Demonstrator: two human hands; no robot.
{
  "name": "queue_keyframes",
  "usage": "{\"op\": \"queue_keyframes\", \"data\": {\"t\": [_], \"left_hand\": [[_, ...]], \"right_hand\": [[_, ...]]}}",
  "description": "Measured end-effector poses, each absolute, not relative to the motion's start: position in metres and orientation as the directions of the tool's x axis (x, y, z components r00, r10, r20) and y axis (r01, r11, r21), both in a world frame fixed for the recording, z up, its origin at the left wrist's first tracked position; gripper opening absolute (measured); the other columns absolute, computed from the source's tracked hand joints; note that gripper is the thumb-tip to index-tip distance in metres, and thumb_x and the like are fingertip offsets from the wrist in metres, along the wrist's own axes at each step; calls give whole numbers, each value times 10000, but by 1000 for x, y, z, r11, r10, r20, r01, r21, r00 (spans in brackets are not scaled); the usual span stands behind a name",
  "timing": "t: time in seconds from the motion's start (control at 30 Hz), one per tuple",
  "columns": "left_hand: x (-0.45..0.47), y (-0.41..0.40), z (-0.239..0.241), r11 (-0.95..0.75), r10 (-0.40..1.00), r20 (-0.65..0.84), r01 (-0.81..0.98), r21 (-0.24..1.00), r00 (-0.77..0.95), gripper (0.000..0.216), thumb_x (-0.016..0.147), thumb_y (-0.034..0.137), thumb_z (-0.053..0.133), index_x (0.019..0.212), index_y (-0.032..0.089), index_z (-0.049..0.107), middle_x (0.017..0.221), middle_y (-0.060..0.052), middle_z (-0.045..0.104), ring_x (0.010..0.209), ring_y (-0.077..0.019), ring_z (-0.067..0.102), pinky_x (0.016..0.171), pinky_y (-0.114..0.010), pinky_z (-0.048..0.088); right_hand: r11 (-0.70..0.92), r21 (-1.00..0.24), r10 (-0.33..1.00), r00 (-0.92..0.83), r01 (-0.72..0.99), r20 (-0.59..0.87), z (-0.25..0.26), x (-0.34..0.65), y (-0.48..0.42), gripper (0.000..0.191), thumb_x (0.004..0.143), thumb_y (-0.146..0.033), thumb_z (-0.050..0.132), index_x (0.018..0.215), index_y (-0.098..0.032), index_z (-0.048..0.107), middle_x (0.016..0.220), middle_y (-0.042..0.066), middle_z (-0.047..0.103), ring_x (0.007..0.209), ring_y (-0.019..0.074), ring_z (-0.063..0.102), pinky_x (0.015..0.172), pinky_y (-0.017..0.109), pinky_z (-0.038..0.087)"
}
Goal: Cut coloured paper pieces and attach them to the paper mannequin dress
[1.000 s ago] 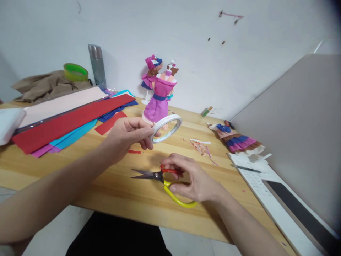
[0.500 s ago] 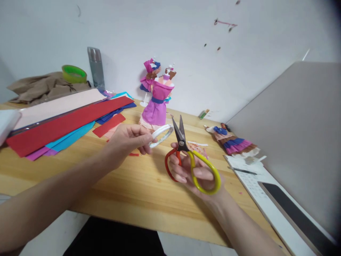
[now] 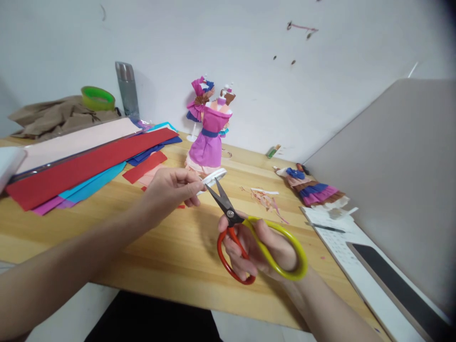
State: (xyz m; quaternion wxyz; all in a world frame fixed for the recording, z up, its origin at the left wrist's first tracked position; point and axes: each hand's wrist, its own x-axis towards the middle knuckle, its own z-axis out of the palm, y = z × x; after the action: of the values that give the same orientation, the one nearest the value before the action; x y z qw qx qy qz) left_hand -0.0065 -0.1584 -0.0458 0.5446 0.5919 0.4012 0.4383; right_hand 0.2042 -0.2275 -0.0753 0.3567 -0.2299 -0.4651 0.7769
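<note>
Pinched between the thumb and fingers of my left hand (image 3: 176, 188) is a roll of white tape (image 3: 215, 176), its ring shape partly hidden by scissor blades. My right hand (image 3: 263, 244) grips scissors (image 3: 231, 213) with one red and one yellow handle. Their dark blades are parted and point up and left at the tape roll; I cannot tell whether they touch it. Just beyond the roll stands a small dress form (image 3: 210, 128) in a pink and purple paper dress with a blue belt.
Coloured paper sheets (image 3: 89, 166) lie on the left, near a green tape roll (image 3: 98, 98) and a bottle (image 3: 127, 90). Paper scraps (image 3: 265, 198) are right of centre. A second doll dress (image 3: 313, 187), a white board (image 3: 335, 242) and a phone-like dark slab (image 3: 388, 275) line the right side.
The scissors have swung left and down, so their blades now overlap the tape roll. The roll has tilted flatter in my left hand, which has barely moved.
</note>
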Motion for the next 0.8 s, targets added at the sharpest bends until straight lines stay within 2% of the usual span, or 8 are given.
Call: {"op": "queue_keyframes", "data": {"t": [0.13,0.23,0.37,0.47,0.63,0.8], "left_hand": [[-5,-161,-49,-132,949,118,29,991,293,153,720,288,717,683,146,675,542,-8,675,495,-94,609,472,-161,450],[-3,-163,-52,-174,936,155,33,984,316,161,733,286,706,672,140,678,547,-3,661,508,-87,608,486,-157,458],[-1,-164,-54,-191,921,176,9,982,348,181,741,298,690,673,131,685,537,-3,645,500,-82,591,482,-158,453],[-2,-164,-55,-195,917,180,5,981,356,178,741,292,682,672,129,683,530,-2,640,490,-80,579,474,-159,443],[-2,-166,-51,-211,917,174,66,975,359,171,748,286,664,671,134,677,519,3,621,485,-80,553,478,-170,429],[-3,-166,-49,-229,916,169,130,965,365,184,760,281,654,629,152,655,509,9,594,478,-86,531,463,-183,392]], "right_hand": [[-357,-880,779,-619,-315,-95,-74,203,-230,504,863,-643,572,1040,-172,585,613,-53,529,374,51,396,437,224,439],[-351,-875,792,-605,-332,-89,-74,202,-230,506,875,-648,549,1051,-175,587,611,-55,527,370,49,383,434,223,437],[-304,-892,813,-579,-335,-59,-75,201,-230,508,886,-658,521,1057,-183,575,617,-55,523,376,52,382,427,220,426],[-204,-934,837,-547,-293,-11,-79,199,-231,481,907,-646,500,1053,-191,551,591,-64,507,377,59,393,429,216,409],[32,-995,881,-467,-89,70,-87,200,-233,478,939,-627,460,1094,-180,523,543,-74,468,415,74,389,449,209,363],[102,-986,903,-428,134,36,-82,201,-234,457,929,-636,466,1059,-199,497,556,-84,432,430,74,370,438,207,318]]}}
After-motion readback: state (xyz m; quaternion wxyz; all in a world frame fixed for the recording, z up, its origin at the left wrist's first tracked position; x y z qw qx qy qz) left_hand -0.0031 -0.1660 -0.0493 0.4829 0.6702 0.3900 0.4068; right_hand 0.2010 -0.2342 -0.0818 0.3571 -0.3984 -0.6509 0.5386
